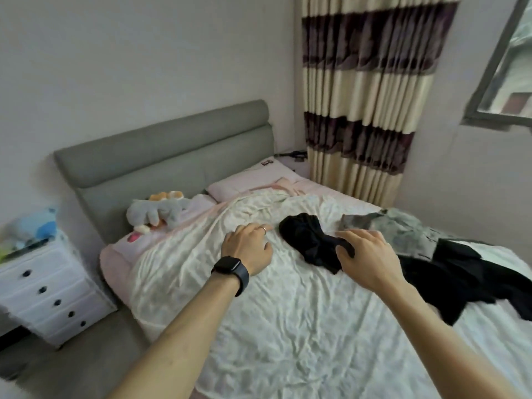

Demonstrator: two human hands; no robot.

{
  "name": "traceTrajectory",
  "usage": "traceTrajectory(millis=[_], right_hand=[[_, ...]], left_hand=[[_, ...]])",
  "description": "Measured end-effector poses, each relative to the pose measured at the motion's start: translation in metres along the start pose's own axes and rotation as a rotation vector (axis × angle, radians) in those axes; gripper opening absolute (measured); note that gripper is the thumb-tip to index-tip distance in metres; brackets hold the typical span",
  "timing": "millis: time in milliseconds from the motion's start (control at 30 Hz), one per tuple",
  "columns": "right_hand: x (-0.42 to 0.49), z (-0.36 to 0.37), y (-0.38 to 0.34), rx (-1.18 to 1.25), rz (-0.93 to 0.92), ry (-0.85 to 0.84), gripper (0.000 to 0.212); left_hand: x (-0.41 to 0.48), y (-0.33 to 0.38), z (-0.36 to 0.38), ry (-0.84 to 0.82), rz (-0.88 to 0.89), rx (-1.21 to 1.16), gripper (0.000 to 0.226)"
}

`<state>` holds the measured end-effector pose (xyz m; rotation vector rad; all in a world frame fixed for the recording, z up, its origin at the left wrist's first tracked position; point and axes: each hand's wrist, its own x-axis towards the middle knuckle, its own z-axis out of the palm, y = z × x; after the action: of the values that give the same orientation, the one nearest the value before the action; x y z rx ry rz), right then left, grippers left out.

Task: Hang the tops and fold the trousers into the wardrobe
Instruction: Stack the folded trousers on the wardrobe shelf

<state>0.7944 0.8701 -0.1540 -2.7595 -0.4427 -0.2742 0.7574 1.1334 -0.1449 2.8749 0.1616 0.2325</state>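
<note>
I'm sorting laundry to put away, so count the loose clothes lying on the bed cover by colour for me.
Black: 2, the small black garment and the larger black garment
Grey patterned: 1, the grey patterned garment
Total: 3
The right forearm crosses between the two black ones; they look separate.

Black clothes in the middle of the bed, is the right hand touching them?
Touching. In the head view the right hand covers one end of the black garment, thumb on the fabric, fingers curled over it.
</note>
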Motion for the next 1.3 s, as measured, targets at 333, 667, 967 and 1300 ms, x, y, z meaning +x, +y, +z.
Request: traceTrajectory(millis=[333,667,967,1300], right_hand=[[0.011,0.098,0.093,-0.097,0.395,-0.188,0.045],[0.062,0.204,0.146,-0.079,0.567,-0.306,0.051],[0.106,0.367,0.259,-0.019,0.675,-0.541,0.062],[0.061,0.538,0.315,0.029,0.789,-0.744,0.066]], left_hand=[[0.129,0.03,0.144,-0.318,0.257,-0.01,0.047],[0.233,0.011,0.285,-0.546,0.276,0.076,0.048],[0.318,0.018,0.455,-0.549,0.337,0.234,0.064],[0.389,0.018,0.604,-0.545,0.371,0.473,0.038]])
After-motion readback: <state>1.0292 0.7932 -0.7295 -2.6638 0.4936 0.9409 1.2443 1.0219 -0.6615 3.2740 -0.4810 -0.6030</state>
